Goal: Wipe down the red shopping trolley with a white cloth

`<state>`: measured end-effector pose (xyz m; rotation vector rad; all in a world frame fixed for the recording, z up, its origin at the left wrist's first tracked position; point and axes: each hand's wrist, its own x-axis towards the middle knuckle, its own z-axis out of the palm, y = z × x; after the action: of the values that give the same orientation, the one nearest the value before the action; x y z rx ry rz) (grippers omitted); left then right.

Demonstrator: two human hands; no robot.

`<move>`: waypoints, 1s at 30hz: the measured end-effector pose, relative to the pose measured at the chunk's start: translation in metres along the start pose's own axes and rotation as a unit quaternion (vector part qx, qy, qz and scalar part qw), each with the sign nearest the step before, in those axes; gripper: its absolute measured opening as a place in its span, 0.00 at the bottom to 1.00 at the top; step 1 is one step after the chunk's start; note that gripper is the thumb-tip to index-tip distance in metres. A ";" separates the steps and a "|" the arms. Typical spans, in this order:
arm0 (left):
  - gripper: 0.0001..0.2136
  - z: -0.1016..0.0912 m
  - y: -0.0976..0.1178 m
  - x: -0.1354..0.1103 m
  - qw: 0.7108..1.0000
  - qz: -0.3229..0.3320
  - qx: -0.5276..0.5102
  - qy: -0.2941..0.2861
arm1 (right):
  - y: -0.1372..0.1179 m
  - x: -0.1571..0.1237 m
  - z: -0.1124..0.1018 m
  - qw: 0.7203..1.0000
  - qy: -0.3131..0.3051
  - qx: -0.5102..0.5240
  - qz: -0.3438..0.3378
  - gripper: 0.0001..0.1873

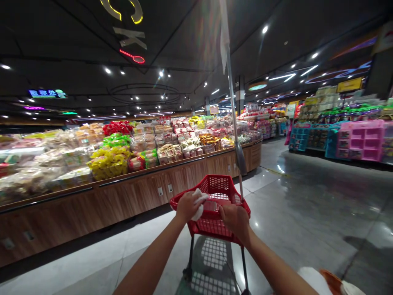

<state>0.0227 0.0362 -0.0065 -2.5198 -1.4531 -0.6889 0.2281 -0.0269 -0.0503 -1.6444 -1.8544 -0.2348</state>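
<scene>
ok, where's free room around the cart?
Bare floor right of the cart, up to the pink shelves, and a strip ahead along the counter base. Crowded: the counter top, piled with snack packs.

L hand (187,206) w/ white tissue (201,200) & R hand (235,217) grip red cart (211,226) handle.

Ahead and right of the red plastic mesh shopping cart (211,225), glossy grey tiled floor (307,213) lies open. A long wooden snack-laden counter (129,194) walls its left; pink and blue plastic shelves (362,141) stand far right.
</scene>
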 end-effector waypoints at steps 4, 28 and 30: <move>0.12 0.000 -0.007 0.006 0.999 -0.040 0.017 -0.018 | 0.014 0.000 -0.008 0.997 0.013 -0.078 -0.018 0.28; 0.13 0.028 0.044 -0.021 0.993 0.040 0.009 0.112 | -0.010 0.013 0.005 0.997 -0.014 -0.066 -0.039 0.21; 0.12 0.019 0.035 -0.008 0.995 0.050 0.017 0.079 | -0.012 0.017 0.005 0.996 -0.026 -0.069 -0.052 0.22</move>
<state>0.0552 0.0180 -0.0240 -2.4313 -1.2678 -0.8187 0.2152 -0.0128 -0.0416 -1.6598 -2.0046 -0.3753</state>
